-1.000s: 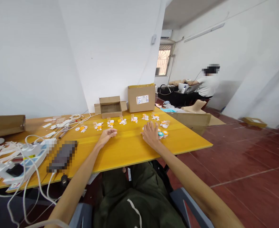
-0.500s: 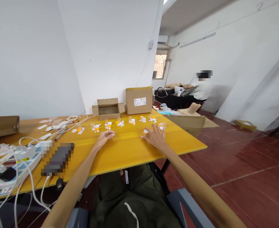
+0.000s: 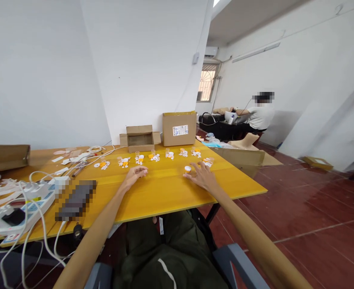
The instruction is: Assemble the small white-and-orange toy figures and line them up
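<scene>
Slid right hand (image 3: pixel 205 174) rightward over the last second, to a spot in front and right of labelled carton (image 3: pixel 168 134). Uncovered white-capped jar (image 3: pixel 187 169) by doing so: find upright on table (image 3: pixel 161 196), in front of carton. Can see thumb at jar's foot; cannot tell touching or just beside. Spread right fingers wide; cannot tell about anything under palm. Lost sight of teal and orange lids visible a second ago, probably behind palm. Kept left hand (image 3: pixel 135 174) in front and left of carton, loosely curled; cannot tell if pinching anything. Likely means repositioning among capped jars, apart from part piles (image 3: pixel 155 158) in front of carton.
</scene>
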`<control>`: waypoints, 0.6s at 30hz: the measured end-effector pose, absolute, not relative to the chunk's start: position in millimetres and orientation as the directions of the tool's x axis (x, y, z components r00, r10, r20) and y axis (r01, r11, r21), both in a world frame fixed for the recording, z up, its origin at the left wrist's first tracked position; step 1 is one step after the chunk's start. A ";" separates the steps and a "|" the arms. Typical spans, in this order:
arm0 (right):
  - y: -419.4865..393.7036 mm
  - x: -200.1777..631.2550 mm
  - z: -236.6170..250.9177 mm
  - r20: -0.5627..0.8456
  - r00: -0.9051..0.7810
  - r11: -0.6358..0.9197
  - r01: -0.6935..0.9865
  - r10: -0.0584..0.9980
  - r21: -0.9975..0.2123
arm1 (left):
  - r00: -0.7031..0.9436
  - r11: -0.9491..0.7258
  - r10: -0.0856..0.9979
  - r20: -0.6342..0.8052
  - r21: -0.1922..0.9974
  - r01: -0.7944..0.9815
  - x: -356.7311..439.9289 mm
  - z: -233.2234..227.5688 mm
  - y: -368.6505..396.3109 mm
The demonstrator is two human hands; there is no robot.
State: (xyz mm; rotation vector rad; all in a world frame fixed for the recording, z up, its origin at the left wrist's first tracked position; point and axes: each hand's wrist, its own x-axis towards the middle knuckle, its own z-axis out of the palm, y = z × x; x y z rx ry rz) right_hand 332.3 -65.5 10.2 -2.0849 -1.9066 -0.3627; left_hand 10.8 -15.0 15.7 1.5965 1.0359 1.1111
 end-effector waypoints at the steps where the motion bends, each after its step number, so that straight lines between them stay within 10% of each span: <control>1: -63.4 330.3 10.5 0.382 0.082 -0.068 0.996 0.921 -0.049 | 0.243 -0.238 0.949 0.202 0.962 0.133 10.9 15.4 -14.9; 18: -24.6 316.2 7.1 0.416 0.015 -0.033 0.999 0.909 0.036 | 0.250 -0.236 0.947 0.201 0.964 0.120 13.5 14.7 -16.9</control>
